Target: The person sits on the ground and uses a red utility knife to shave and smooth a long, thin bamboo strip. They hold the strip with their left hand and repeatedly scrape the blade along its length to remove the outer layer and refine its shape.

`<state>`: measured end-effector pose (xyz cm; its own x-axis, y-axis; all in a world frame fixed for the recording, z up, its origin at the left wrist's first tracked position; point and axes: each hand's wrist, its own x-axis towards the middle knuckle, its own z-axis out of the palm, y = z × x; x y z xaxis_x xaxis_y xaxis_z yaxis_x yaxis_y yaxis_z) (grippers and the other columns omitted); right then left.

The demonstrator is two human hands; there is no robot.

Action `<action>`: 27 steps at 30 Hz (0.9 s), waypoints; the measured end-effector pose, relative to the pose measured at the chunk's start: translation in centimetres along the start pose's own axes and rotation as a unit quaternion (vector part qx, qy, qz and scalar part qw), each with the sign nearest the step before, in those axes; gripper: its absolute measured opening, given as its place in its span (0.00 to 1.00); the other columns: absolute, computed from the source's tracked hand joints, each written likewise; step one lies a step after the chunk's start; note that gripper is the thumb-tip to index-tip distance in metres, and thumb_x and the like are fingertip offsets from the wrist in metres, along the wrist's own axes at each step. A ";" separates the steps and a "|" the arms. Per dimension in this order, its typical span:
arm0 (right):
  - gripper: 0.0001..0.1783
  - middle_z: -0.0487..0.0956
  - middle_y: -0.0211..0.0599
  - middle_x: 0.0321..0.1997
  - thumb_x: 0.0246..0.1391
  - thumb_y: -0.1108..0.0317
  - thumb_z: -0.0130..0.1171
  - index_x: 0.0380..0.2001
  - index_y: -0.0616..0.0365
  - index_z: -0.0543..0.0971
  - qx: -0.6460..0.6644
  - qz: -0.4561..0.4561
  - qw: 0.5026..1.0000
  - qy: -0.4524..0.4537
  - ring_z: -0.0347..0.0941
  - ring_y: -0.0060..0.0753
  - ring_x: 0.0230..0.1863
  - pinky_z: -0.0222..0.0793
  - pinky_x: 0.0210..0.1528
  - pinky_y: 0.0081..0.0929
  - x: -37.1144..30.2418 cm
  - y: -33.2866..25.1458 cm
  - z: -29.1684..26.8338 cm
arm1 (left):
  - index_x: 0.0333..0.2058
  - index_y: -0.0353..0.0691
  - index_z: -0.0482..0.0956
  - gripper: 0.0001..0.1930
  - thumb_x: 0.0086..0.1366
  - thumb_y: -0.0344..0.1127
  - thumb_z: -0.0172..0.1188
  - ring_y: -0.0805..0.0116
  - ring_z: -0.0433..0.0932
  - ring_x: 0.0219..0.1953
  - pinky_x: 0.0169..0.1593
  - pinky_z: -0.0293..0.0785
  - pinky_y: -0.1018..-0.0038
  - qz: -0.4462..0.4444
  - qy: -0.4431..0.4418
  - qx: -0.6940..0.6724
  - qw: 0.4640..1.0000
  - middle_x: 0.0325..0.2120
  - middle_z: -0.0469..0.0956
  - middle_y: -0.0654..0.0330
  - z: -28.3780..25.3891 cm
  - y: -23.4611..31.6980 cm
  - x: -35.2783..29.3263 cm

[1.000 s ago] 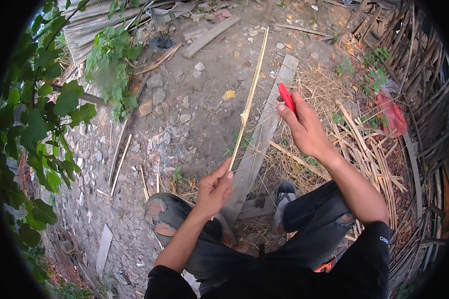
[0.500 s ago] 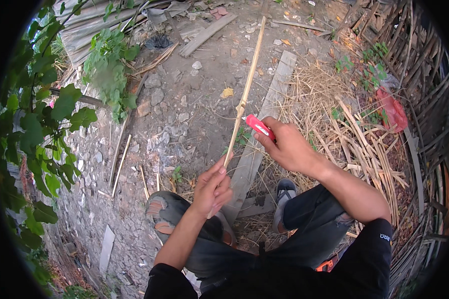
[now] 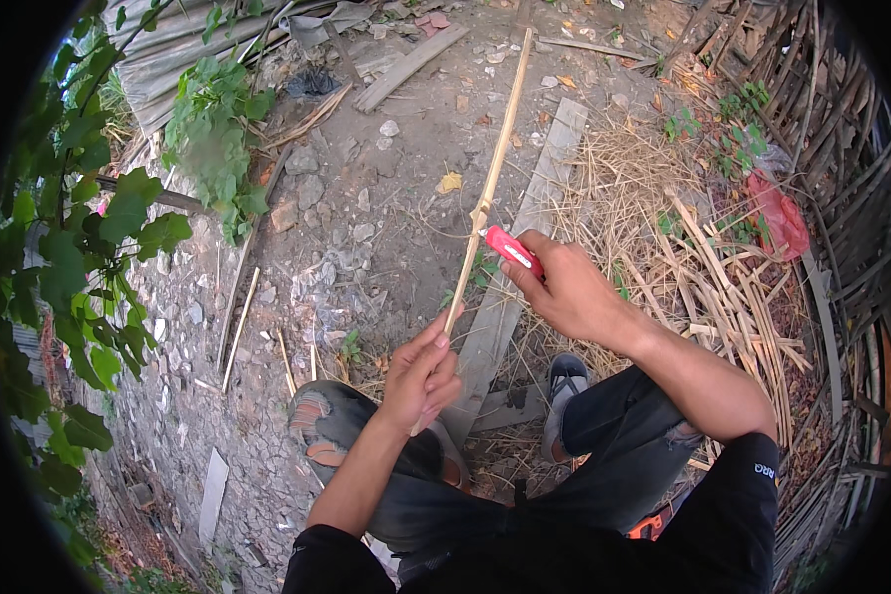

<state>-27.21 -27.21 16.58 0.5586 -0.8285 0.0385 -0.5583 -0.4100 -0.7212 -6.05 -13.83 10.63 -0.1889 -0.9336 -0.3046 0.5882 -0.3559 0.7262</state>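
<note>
A long, pale bamboo strip [image 3: 505,124] slants up and away from me, with a raised node partway along it. My left hand [image 3: 423,378] is closed round its lower part, and a short end pokes out below the fist. In my right hand [image 3: 569,282] I grip a utility knife with a red handle [image 3: 514,251]. The knife's tip meets the strip just below the node; the blade itself is too small to make out clearly. Beneath the strip a grey plank [image 3: 540,203] lies on the ground.
Split bamboo strips [image 3: 738,297] are heaped at the right beside dry shavings [image 3: 619,188]. A red plastic bag [image 3: 777,215] lies by the stick fence [image 3: 841,129]. Leafy vines [image 3: 79,247] hang at the left. Stones and another board [image 3: 411,69] lie farther off. An orange object [image 3: 648,525] is partly hidden near my right thigh.
Very little differs. The strip's far end has shifted slightly right, and the red knife has turned a touch in my right hand. My left hand keeps its place.
</note>
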 end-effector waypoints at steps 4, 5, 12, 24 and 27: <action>0.13 0.77 0.58 0.19 0.66 0.65 0.55 0.37 0.68 0.72 0.002 -0.005 1.000 0.003 0.78 0.65 0.27 0.70 0.30 0.52 0.0 0.0 0.1 | 0.71 0.42 0.58 0.24 0.80 0.36 0.41 0.85 0.50 0.09 0.13 0.49 0.83 0.000 -0.002 -0.003 1.000 0.13 0.53 0.73 0.0 0.1 -0.1; 0.13 0.77 0.58 0.19 0.66 0.65 0.55 0.37 0.68 0.73 0.005 -0.002 1.000 0.001 0.78 0.65 0.27 0.70 0.30 0.53 -0.1 -0.2 0.0 | 0.71 0.42 0.58 0.24 0.80 0.36 0.41 0.85 0.50 0.09 0.13 0.49 0.83 -0.001 -0.003 -0.004 1.000 0.13 0.53 0.73 0.0 0.1 -0.1; 0.13 0.78 0.55 0.20 0.65 0.62 0.57 0.40 0.63 0.75 -0.029 -0.083 0.995 -0.041 0.78 0.65 0.28 0.71 0.31 0.53 0.0 0.5 0.0 | 0.72 0.43 0.56 0.25 0.79 0.36 0.41 0.84 0.50 0.08 0.11 0.49 0.83 -0.047 -0.044 -0.096 0.993 0.13 0.53 0.73 -0.5 0.6 -0.5; 0.15 0.77 0.54 0.19 0.64 0.59 0.60 0.43 0.62 0.79 -0.011 -0.032 0.998 0.058 0.77 0.60 0.24 0.70 0.29 0.48 -0.3 -0.7 -1.6 | 0.71 0.43 0.61 0.25 0.77 0.32 0.48 0.85 0.52 0.14 0.18 0.51 0.84 0.093 0.041 0.092 0.991 0.15 0.55 0.74 -0.6 -1.3 0.3; 0.15 0.77 0.53 0.20 0.65 0.58 0.60 0.42 0.60 0.80 -0.029 -0.034 0.995 0.092 0.77 0.61 0.25 0.69 0.29 0.48 -0.4 -0.6 -1.8 | 0.68 0.42 0.67 0.26 0.74 0.29 0.56 0.86 0.57 0.19 0.22 0.54 0.83 0.192 0.102 0.245 0.945 0.18 0.62 0.73 -0.9 -2.7 0.7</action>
<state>-28.24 -27.31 18.20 0.4770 -0.8520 0.2157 -0.5613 -0.4842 -0.6713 -7.09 -13.51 7.84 0.1494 -0.9881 -0.0368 0.1383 -0.0160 0.9903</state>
